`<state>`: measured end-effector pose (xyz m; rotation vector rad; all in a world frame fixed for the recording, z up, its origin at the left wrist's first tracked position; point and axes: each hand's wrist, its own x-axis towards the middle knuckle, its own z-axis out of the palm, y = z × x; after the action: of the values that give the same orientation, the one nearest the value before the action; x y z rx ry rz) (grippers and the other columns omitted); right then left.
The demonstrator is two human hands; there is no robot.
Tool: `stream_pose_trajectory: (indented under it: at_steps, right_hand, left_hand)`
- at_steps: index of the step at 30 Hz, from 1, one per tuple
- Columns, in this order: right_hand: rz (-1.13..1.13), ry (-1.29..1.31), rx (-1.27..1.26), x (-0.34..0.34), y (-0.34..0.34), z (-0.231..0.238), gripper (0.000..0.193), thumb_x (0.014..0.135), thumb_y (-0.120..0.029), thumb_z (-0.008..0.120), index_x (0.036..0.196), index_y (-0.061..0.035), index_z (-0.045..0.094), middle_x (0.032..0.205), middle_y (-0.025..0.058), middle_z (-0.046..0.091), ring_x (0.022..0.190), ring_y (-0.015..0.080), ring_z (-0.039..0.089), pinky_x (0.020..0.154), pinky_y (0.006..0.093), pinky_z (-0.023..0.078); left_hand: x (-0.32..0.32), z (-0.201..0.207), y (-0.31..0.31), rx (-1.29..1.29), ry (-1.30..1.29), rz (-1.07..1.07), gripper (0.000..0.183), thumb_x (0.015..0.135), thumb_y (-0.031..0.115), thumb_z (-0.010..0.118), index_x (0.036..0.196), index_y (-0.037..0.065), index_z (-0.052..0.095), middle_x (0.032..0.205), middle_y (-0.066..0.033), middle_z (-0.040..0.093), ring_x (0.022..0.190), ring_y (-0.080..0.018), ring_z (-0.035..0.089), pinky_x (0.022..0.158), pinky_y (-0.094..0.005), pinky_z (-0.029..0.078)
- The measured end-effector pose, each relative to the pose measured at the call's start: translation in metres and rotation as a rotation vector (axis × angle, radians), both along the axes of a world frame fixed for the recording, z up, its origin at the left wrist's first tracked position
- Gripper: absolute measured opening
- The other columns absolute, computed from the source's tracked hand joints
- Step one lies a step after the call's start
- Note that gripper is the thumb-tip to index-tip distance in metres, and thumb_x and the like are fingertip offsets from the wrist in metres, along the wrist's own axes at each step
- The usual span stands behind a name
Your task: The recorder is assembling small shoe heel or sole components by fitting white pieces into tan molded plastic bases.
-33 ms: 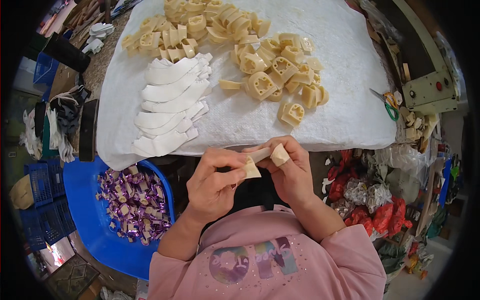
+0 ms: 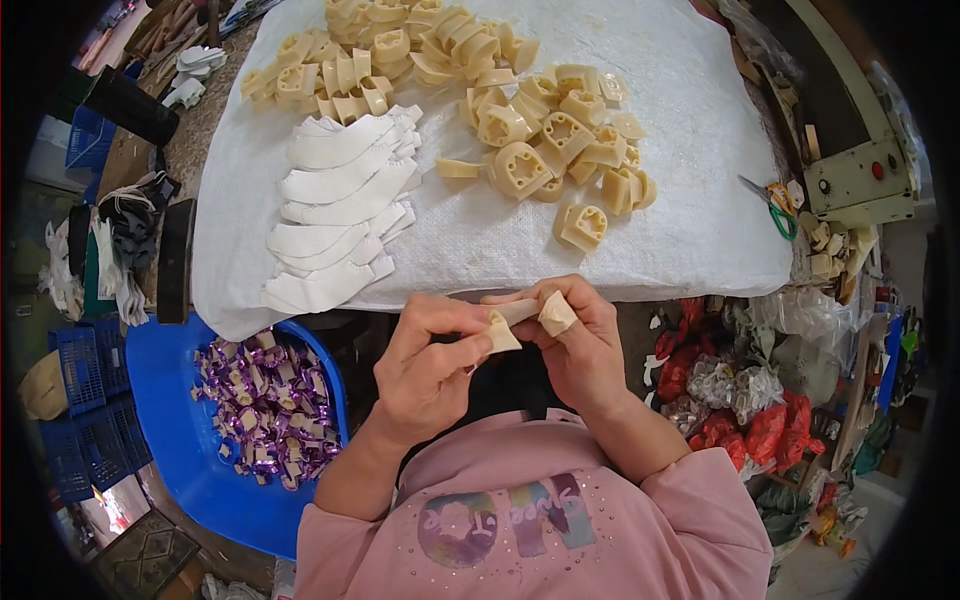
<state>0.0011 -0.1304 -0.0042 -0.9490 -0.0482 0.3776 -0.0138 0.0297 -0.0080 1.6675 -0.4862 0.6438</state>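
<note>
Both hands meet just off the table's near edge, in front of my chest. My left hand (image 2: 430,350) is closed, pinching the flared end of a cream shoe heel (image 2: 503,334) between thumb and fingers. My right hand (image 2: 582,345) is closed round its other end, which the fingers partly hide. A beige cover (image 2: 556,313) wraps the right thumb tip. Curved white cover pieces (image 2: 330,215) lie overlapping in a column on the cloth at the left. Beyond them and to the right sit heaps of loose cream heels (image 2: 522,170), with one heel (image 2: 581,227) nearest me.
White woven cloth (image 2: 690,170) covers the table. A blue tub (image 2: 180,440) on the left holds many purple-and-cream pieces (image 2: 275,400). Scissors (image 2: 775,208) with green handles lie at the right edge, near a pale control box (image 2: 862,185). Red plastic bags (image 2: 790,430) are heaped below right.
</note>
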Motion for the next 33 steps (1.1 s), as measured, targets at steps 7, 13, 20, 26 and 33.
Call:
stream_pose_trajectory:
  at_steps: [7, 13, 20, 26, 33]
  right_hand:
    - [0.01, 0.047, -0.073, -0.001, 0.001, 0.005, 0.02, 0.097, -0.013, 0.043, 0.105, 0.0018, 0.053, 0.117, 0.0196, 0.058, 0.102, 0.0208, 0.059, 0.085, 0.0311, 0.05]
    - [0.003, -0.262, -0.532, 0.004, 0.008, 0.002, 0.023, 0.096, -0.016, 0.045, 0.106, 0.0023, 0.055, 0.108, 0.0134, 0.064, 0.086, 0.0135, 0.061, 0.076, 0.0259, 0.049]
    - [0.22, -0.379, -0.464, 0.032, -0.016, 0.005, 0.031, 0.094, -0.022, 0.05, 0.114, 0.0003, 0.057, 0.099, 0.007, 0.065, 0.086, 0.0114, 0.06, 0.072, 0.0255, 0.048]
    - [0.517, -0.122, -0.228, 0.048, -0.026, 0.002, 0.039, 0.079, -0.006, 0.069, 0.114, 0.0024, 0.053, 0.097, 0.012, 0.063, 0.084, 0.0115, 0.061, 0.07, 0.0241, 0.052]
    - [0.444, -0.133, -0.381, 0.045, -0.013, -0.012, 0.033, 0.085, -0.013, 0.064, 0.113, 0.0006, 0.053, 0.089, 0.0084, 0.064, 0.07, 0.0072, 0.058, 0.052, 0.0216, 0.047]
  left_hand:
    - [0.004, 0.002, -0.009, 0.537, -0.136, 0.181, 0.019, 0.064, -0.003, 0.066, 0.081, 0.0, 0.057, 0.083, -0.0084, 0.053, 0.067, -0.0231, 0.052, 0.054, -0.0338, 0.038]
    - [0.008, 0.005, -0.013, 0.629, -0.085, 0.259, 0.02, 0.063, -0.005, 0.065, 0.079, 0.001, 0.056, 0.08, -0.0077, 0.051, 0.064, -0.0235, 0.048, 0.054, -0.0341, 0.037]
    - [0.0, -0.001, 0.001, -0.156, 0.333, -0.076, 0.016, 0.082, -0.005, 0.063, 0.076, 0.002, 0.049, 0.096, -0.0156, 0.059, 0.094, -0.0232, 0.06, 0.081, -0.0332, 0.05]
    - [-0.002, -0.005, -0.005, -0.073, 0.23, -0.21, 0.021, 0.073, -0.014, 0.062, 0.077, 0.001, 0.049, 0.091, -0.0143, 0.061, 0.083, -0.0256, 0.063, 0.072, -0.0313, 0.051]
    - [-0.004, -0.01, -0.007, 0.035, 0.336, -0.087, 0.014, 0.08, -0.003, 0.065, 0.085, 0.001, 0.053, 0.091, -0.0127, 0.06, 0.08, -0.0164, 0.057, 0.076, -0.026, 0.047]
